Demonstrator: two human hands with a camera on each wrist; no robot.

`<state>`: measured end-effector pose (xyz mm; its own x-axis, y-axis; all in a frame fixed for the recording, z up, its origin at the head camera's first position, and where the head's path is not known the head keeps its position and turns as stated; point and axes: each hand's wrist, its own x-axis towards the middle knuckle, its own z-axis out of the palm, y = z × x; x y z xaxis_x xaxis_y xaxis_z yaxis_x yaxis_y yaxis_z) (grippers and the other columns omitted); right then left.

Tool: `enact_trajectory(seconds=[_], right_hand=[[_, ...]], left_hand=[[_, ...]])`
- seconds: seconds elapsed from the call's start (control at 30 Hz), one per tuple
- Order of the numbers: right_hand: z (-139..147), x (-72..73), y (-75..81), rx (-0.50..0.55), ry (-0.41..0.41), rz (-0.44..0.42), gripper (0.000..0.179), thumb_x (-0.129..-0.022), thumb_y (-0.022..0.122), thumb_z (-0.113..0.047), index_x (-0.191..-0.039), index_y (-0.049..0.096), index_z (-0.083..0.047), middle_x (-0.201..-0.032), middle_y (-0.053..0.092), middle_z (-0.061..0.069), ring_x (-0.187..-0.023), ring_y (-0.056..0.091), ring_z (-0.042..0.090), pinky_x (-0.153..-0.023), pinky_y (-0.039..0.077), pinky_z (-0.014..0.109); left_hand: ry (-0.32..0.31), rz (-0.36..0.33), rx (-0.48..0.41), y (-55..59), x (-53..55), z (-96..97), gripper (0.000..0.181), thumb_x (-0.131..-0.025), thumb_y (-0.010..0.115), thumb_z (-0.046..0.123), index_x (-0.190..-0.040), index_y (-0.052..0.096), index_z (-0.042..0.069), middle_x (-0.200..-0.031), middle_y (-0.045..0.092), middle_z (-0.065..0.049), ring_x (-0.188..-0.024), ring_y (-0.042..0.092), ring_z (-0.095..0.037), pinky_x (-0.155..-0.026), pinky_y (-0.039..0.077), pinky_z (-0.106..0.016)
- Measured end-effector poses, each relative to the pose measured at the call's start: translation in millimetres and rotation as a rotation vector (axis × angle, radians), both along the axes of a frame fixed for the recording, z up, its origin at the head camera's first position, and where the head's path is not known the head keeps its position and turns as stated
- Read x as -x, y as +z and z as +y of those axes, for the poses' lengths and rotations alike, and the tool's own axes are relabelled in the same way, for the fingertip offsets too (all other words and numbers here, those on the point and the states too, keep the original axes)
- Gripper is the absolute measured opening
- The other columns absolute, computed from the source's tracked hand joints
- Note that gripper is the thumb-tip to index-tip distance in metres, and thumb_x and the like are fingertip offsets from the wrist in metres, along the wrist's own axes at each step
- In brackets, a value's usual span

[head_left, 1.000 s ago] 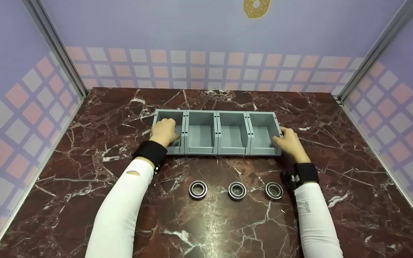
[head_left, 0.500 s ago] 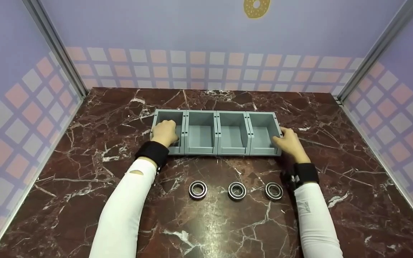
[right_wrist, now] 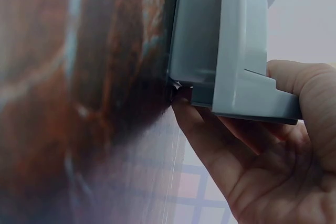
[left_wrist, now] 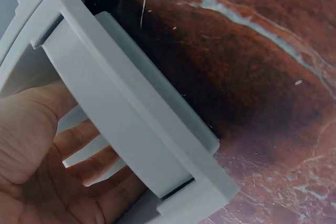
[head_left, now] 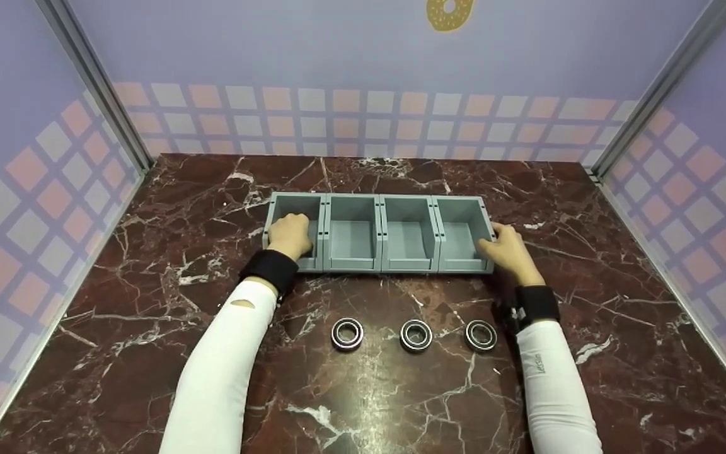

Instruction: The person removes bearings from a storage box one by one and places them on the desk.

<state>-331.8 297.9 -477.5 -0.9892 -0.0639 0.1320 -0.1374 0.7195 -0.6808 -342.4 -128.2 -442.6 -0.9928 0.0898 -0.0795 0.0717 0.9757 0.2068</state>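
A joined row of several grey-blue storage bins (head_left: 353, 243) stands on the table in the head view. My left hand (head_left: 290, 235) reaches down into the leftmost bin, its fingers bent. In the left wrist view, the left hand's fingers (left_wrist: 94, 166) show behind the front lip (left_wrist: 115, 103) of that bin. The fingertips are hidden, and I cannot tell whether they hold anything. At the far right end, my right hand (head_left: 508, 250) grips the last bin's side wall (right_wrist: 244, 51), thumb on the inside and fingers outside, low by the table.
Three metal ball bearings, a left one (head_left: 347, 334), a middle one (head_left: 416, 335) and a right one (head_left: 481, 335), lie in a line in front of the bins. The dark red marble-patterned table (head_left: 167, 277) is bounded by tiled-print walls (head_left: 363, 120) at the back and sides.
My left hand has shifted slightly toward me and to the right inside the leftmost bin. The right hand, the bins and the bearings stay in place.
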Motion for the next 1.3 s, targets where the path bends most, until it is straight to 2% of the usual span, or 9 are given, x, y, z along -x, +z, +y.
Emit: enact_trajectory(seconds=[0.27, 0.67, 1.03, 1.3], right_hand=[[-1.3, 0.3, -0.1, 0.006, -0.001, 0.004, 0.041, -0.09, 0.059, -0.004, -0.126, 0.064, 0.013, -0.114, 0.07, 0.031, -0.097, 0.065, 0.036, -0.087, 0.051, 0.049], [-1.4, -0.8, 0.6, 0.003, -0.005, 0.007, 0.041, -0.089, 0.059, -0.003, -0.126, 0.065, 0.013, -0.113, 0.07, 0.031, -0.097, 0.066, 0.039, -0.088, 0.051, 0.052], [-1.0, 0.3, -0.2, 0.006, -0.008, -0.018, 0.042, -0.09, 0.058, -0.004, -0.128, 0.064, 0.013, -0.115, 0.07, 0.03, -0.095, 0.065, 0.035, -0.086, 0.052, 0.047], [-1.1, 0.5, -0.4, 0.001, -0.002, -0.005, 0.041, -0.089, 0.059, -0.005, -0.125, 0.065, 0.013, -0.112, 0.07, 0.029, -0.092, 0.065, 0.034, -0.085, 0.052, 0.048]], left_hand=[[0.009, -0.001, 0.007, -0.8, 1.8, -0.8, 0.034, -0.09, 0.069, 0.006, -0.121, 0.069, -0.008, -0.122, 0.068, -0.029, -0.111, 0.066, -0.049, -0.088, 0.055, -0.059], [0.015, 0.03, 0.013, 1.5, -3.5, 0.7, 0.03, -0.089, 0.07, 0.005, -0.116, 0.07, -0.008, -0.119, 0.069, -0.029, -0.108, 0.068, -0.047, -0.087, 0.056, -0.057], [-0.005, -0.002, 0.014, -2.2, 0.3, -2.2, 0.032, -0.089, 0.071, 0.006, -0.118, 0.07, -0.007, -0.121, 0.069, -0.028, -0.109, 0.067, -0.048, -0.086, 0.056, -0.059], [0.0, 0.004, 0.008, -1.2, 1.1, -1.8, 0.036, -0.088, 0.072, 0.005, -0.121, 0.068, -0.008, -0.123, 0.068, -0.029, -0.109, 0.066, -0.048, -0.086, 0.055, -0.06]])
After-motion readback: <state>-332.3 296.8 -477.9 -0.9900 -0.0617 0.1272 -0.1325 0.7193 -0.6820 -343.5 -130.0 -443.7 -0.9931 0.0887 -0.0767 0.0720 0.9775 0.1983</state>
